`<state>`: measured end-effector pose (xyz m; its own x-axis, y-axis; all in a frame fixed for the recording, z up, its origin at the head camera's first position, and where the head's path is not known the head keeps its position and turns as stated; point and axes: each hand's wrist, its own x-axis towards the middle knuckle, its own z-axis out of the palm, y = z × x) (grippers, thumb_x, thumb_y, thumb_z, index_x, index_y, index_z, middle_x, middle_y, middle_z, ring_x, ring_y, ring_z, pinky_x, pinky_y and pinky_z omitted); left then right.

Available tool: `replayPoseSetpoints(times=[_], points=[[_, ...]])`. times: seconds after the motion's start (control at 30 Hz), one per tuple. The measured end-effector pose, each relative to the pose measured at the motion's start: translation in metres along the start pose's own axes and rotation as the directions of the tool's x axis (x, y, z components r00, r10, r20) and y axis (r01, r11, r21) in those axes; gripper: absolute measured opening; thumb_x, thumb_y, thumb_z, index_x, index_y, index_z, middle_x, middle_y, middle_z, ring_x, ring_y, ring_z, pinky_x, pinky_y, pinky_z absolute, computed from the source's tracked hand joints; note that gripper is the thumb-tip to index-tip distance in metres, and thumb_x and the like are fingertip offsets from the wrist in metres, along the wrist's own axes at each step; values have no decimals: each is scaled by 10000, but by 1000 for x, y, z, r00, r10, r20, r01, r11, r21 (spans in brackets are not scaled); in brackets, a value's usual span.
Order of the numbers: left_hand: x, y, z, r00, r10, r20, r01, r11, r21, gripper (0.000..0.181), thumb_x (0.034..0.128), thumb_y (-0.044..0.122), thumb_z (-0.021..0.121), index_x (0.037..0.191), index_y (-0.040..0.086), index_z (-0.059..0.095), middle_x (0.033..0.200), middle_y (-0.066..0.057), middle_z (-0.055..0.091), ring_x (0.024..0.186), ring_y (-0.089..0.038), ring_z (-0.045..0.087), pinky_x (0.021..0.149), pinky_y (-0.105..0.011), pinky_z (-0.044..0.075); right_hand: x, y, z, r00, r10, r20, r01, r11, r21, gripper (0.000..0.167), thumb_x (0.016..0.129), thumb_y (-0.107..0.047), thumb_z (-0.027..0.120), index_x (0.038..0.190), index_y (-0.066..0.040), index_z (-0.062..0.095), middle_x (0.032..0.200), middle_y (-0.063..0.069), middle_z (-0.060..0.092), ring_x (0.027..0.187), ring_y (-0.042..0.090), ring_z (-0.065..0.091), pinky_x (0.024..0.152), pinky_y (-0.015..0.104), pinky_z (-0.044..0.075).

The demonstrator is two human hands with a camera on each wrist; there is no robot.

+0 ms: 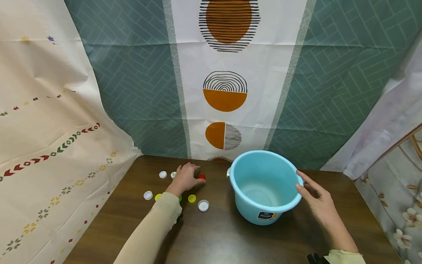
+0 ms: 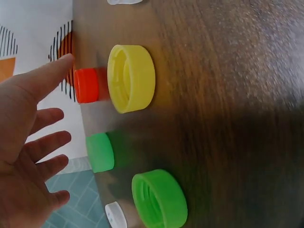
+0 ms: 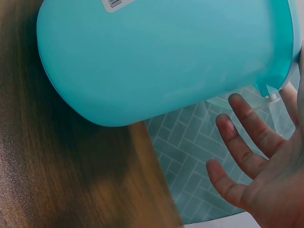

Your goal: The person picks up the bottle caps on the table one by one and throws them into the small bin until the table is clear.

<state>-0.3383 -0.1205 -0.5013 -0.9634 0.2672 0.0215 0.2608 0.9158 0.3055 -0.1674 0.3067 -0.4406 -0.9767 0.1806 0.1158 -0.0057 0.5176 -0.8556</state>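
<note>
My left hand (image 1: 186, 177) reaches over the table with its fingers spread and holds nothing. Close to its fingertips stands a small red bottle cap (image 1: 202, 177); in the left wrist view a gap shows between the cap (image 2: 87, 85) and the hand (image 2: 28, 137). Around it lie a yellow cap (image 2: 137, 78), a smaller green cap (image 2: 100, 152) and a larger green cap (image 2: 164, 199). On the right, a light blue bucket (image 1: 250, 205) stands upright. My right hand (image 1: 318, 201) pinches its rim between thumb and forefinger, while the other fingers (image 3: 240, 152) stick out.
More caps lie on the brown table (image 1: 224, 238): white ones (image 1: 148, 195) at the left, a yellow one (image 1: 192, 198), and a white one (image 1: 203, 205) nearer the bucket. A patterned cloth (image 1: 224, 110) hangs behind the table. The bucket's pale handle (image 1: 228, 172) shows at its left.
</note>
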Motion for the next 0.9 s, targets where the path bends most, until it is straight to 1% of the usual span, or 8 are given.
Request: replayPoseSetpoints(times=[0.17,0.3,0.4,0.47,0.6,0.7,0.9], points=[[4,-1,6,1000,-12,28,12,1000,29,635,729,522,733,1249,178,611,1282,2,600,1375,-308,333,1090,-647,157,1,-1,1,1000,-9,0,9,1000,3,497,921,-380,560,1397,-349,423,1203,-36,615,968,-88,556,740,126,459],[4,1,6,999,-18,41,17,999,36,560,734,477,747,1199,180,647,1237,-2,630,1365,-327,343,1076,-670,148,1,-1,1,1000,-9,-1,9,1000,6,498,922,-383,556,1400,-347,420,1190,-55,614,967,-81,556,742,125,458],[4,4,6,999,-17,49,15,999,40,500,742,455,749,1151,177,673,1195,-12,650,1350,-337,365,1067,-678,157,1,0,1,1000,-6,-1,6,1000,7,498,925,-378,554,1402,-347,416,1194,-42,612,963,-75,557,743,127,458],[3,5,6,998,-21,56,18,999,42,468,748,446,748,1125,176,685,1164,-13,661,1328,-329,394,1064,-676,166,1,0,1,1000,-7,0,7,1000,8,498,926,-374,553,1404,-344,415,1199,-14,613,962,-71,558,744,129,459],[3,8,6,998,-26,63,23,999,36,427,756,426,747,1095,173,696,1106,-5,676,1214,-279,492,1057,-673,179,1,2,1,1000,-8,2,8,1000,11,498,928,-368,551,1406,-339,413,1202,29,614,960,-63,561,745,133,461],[3,9,7,998,-25,61,23,999,30,406,760,414,747,1085,174,699,1083,0,679,1129,-246,535,1055,-670,185,1,1,0,1000,-8,2,8,1000,8,499,929,-374,548,1407,-343,410,1200,23,612,962,-65,559,744,131,459],[1,11,7,999,-10,31,10,1000,7,393,768,392,745,1082,160,697,1093,-14,677,1078,-243,577,1049,-659,212,1,1,0,1000,6,4,-6,1000,-8,501,926,-389,546,1406,-359,404,1216,2,599,966,-74,548,741,134,455]])
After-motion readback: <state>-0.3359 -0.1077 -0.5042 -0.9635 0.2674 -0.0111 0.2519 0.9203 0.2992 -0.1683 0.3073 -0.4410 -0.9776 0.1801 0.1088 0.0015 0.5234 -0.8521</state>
